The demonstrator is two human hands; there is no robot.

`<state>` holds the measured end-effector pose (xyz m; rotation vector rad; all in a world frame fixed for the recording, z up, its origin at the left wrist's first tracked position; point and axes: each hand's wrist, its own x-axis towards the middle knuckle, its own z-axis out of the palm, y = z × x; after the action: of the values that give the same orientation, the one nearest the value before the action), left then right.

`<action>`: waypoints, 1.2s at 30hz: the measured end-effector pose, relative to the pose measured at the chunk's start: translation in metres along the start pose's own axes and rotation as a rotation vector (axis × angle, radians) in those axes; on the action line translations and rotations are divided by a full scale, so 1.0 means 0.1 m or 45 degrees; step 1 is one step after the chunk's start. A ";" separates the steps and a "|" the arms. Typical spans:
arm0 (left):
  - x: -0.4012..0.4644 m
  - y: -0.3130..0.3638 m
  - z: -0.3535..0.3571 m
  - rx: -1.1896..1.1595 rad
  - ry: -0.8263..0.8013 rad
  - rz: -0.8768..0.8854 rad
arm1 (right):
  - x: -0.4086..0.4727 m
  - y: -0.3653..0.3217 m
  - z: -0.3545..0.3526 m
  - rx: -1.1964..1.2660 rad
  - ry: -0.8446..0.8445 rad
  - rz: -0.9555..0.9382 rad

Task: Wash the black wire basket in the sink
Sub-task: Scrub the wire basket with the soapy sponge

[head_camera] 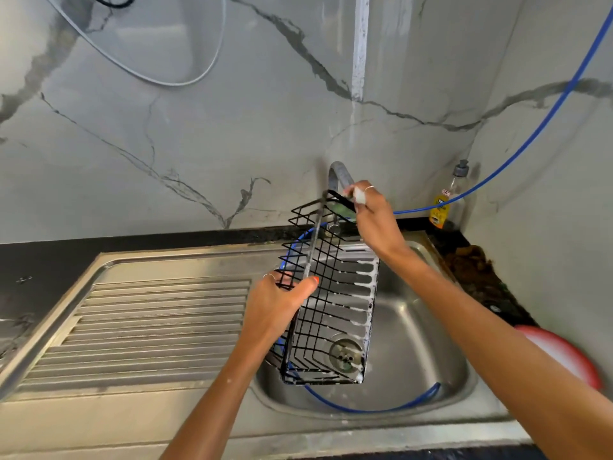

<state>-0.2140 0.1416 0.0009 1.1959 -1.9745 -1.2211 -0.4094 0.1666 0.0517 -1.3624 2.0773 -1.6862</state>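
Left hand (pixel 278 307) grips the soapy black wire basket (pixel 331 293) mid-frame; right hand (pixel 371 214) pinches its top rim. Rotate it under the tap (pixel 338 180), rinsing every wire.

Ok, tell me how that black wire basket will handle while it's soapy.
The black wire basket probably stays stiff and light: thin open wire, held up over the sink by the left hand and right hand. White suds likely make it slippery.

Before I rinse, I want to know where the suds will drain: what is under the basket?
Through the wires of the black wire basket show the sink bowl, its drain and a blue hose looping beneath. The basket's soapy frame covers part of the drain rim.
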 end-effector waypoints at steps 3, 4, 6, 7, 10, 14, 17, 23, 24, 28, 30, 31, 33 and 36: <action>-0.03 0.01 0.05 0.071 0.020 -0.017 | -0.04 -0.17 0.06 0.025 -0.020 -0.131; -0.03 0.02 0.06 0.091 0.035 -0.019 | -0.07 -0.19 0.06 0.001 -0.011 -0.191; -0.04 0.02 0.06 0.140 0.074 -0.003 | -0.13 -0.11 0.00 -0.061 -0.006 -0.222; -0.05 0.01 0.05 0.160 0.091 0.010 | -0.15 -0.03 -0.04 -0.136 -0.005 -0.203; -0.07 0.01 0.04 0.201 0.112 0.037 | -0.16 0.29 -0.14 -0.305 0.018 0.049; -0.05 0.01 0.11 0.294 0.054 -0.005 | -0.14 0.26 -0.16 -0.250 0.012 0.153; -0.07 0.04 0.21 0.391 0.038 -0.058 | -0.18 0.05 -0.14 -0.168 0.058 -0.023; -0.07 0.19 0.36 0.366 0.066 -0.136 | -0.77 0.08 -0.02 -0.522 -0.367 -0.623; -0.07 0.21 0.38 0.335 0.076 -0.148 | -0.87 0.15 0.00 -0.676 -0.396 -0.741; -0.06 0.30 0.37 0.166 0.075 -0.186 | -0.76 0.31 -0.13 -0.965 -0.358 -0.993; -0.04 0.33 0.35 0.075 0.026 -0.183 | -0.69 0.30 -0.17 -0.870 -0.368 -0.952; -0.04 0.35 0.35 0.019 -0.006 -0.185 | -0.68 0.30 -0.17 -0.758 -0.383 -0.893; -0.05 0.33 0.39 -0.109 -0.088 -0.194 | -0.70 0.27 -0.15 -0.542 -0.371 -0.815; -0.07 0.27 0.45 -0.233 -0.182 -0.232 | -0.71 0.24 -0.18 -0.314 -0.260 -0.781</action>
<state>-0.2565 0.1722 0.0048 1.2462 -1.8364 -1.5827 -0.3921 0.2281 0.0086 -2.3251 1.9124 -1.3969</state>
